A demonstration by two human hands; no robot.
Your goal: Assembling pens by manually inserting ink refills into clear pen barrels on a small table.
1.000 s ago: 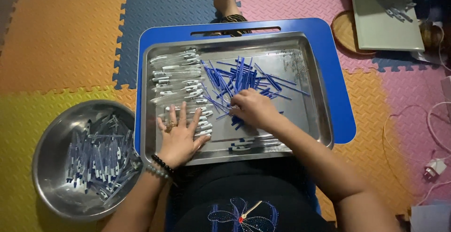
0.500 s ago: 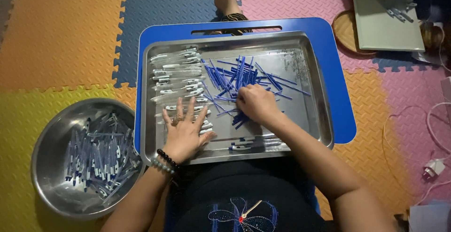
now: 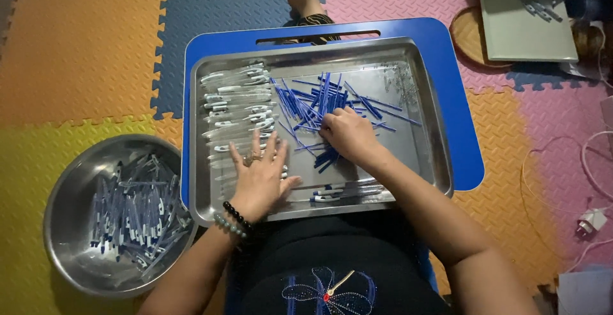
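A shallow rectangular stainless-steel tray (image 3: 429, 162) sits on a blue plastic lap bench (image 3: 460, 117) across the person's lap, its long side running left to right. The left hand (image 3: 260, 174) lies flat and palm down with fingers spread on the tray's near-left part, pressing on a few of the clear plastic pen barrels (image 3: 236, 107); it grips nothing. Those barrels fill the left third of the tray in a rough column, most with their long axes running left to right, some slightly slanted. The right hand (image 3: 348, 135) rests with curled fingers on the near edge of a loose heap of thin blue pen refills (image 3: 316, 101) in the tray's middle; whether its fingertips have pinched a refill cannot be told. The refills cross one another, most pointing away from the person or slanting toward the far right, with a few strays reaching toward the right wall. Near the front rim, just right of the left hand, lie a few assembled white-and-blue pens (image 3: 338, 192), long axes left to right. The tray's right third is mostly bare metal. On the coloured foam floor mats (image 3: 76, 47) to the left, beside the bench, stands a round steel bowl (image 3: 60, 200) holding a jumble of finished pens (image 3: 134, 216) pointing many ways.
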